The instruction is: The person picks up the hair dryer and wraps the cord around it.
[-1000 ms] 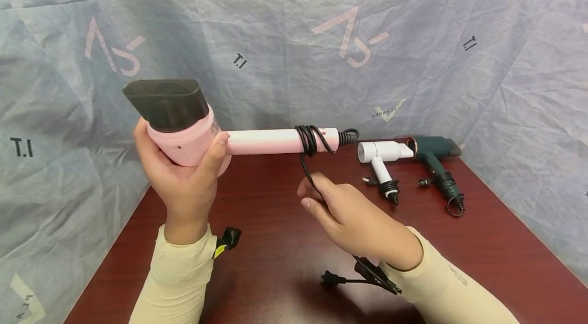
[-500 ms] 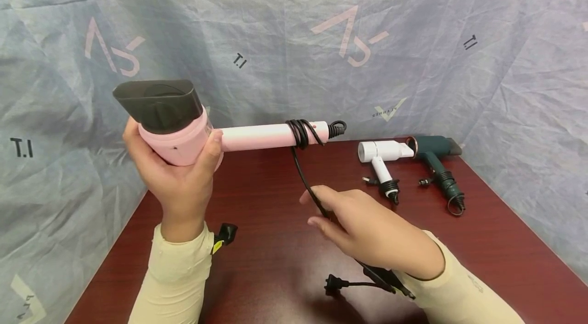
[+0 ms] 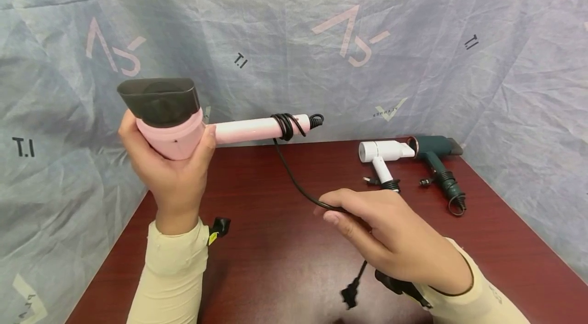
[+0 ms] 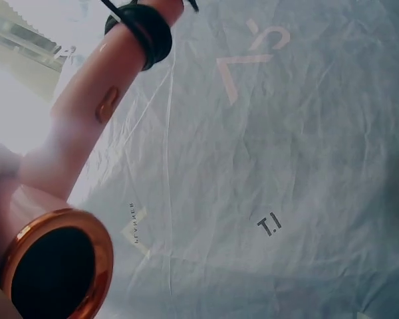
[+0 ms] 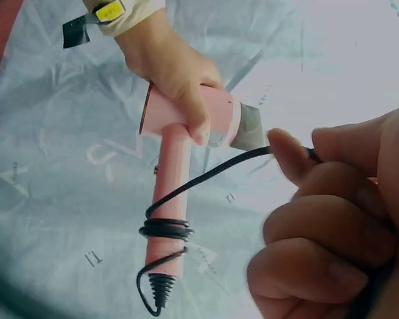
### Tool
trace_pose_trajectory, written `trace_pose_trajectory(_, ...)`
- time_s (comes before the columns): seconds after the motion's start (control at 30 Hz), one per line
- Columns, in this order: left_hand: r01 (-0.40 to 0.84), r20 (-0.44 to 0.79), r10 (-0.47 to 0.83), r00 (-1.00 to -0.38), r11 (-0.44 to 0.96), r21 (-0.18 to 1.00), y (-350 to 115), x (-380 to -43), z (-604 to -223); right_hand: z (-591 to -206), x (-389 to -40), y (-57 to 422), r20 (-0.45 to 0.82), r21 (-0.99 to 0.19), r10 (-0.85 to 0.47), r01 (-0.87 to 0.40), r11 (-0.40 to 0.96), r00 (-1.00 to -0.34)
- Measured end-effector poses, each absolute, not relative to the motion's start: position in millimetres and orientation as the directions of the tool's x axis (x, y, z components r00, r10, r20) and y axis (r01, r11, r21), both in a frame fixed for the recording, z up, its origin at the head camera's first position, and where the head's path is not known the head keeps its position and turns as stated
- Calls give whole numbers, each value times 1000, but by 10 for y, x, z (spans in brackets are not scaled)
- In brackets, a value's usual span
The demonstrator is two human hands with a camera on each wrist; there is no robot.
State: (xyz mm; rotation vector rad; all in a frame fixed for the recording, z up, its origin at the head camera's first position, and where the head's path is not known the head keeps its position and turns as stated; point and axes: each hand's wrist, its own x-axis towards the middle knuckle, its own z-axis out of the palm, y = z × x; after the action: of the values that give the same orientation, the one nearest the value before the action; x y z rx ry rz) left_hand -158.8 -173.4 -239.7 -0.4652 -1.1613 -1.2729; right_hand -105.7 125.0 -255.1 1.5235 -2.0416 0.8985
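A pink hair dryer [image 3: 248,130] with a dark concentrator nozzle [image 3: 161,102] is held up above the table. My left hand [image 3: 172,181] grips it round the barrel, thumb near the handle joint. Black power cord [image 5: 167,229] is coiled in several turns near the handle's end. From the coil the cord sags across to my right hand [image 3: 386,232], which pinches it between thumb and index finger, the other fingers curled. Below that hand dangles the plug [image 3: 350,294]. The left wrist view shows the copper-coloured ring [image 4: 100,266] at the dryer's rear.
At the back right of the dark red table [image 3: 275,263] lie a white hair dryer [image 3: 388,151] and a dark green hair dryer [image 3: 434,146], cords wound round their handles. A grey printed cloth [image 3: 285,33] hangs behind and along the sides.
My right hand has moved right and slightly down, drawing the cord into a longer free length. The dryer's handle end has shifted left and up. The plug now hangs lower.
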Motion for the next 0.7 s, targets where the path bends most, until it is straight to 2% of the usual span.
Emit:
trace_pose_trajectory(0.17,862,872,-435,-227,328,388,-1768,-1548,-2420,-2505,-1117,1235,807,-98,-573,-989,107,-142)
trace_pose_trajectory(0.27,824,885,-375,-275,383,418,-1764,-1514,-2440,-2485,-1160,1254,875,-41,-474,-991,127,-97)
trace_pose_trajectory(0.53,784,918,-202,-340,479,396,-1735,-1436,-2445,-2444,-1320,1269,968,-47,-228,-969,244,-105)
trace_pose_trajectory(0.7,826,928,-108,-356,428,367,-1751,-1421,-2452,-2454,-1434,1277,985,-62,-131,-944,325,-110)
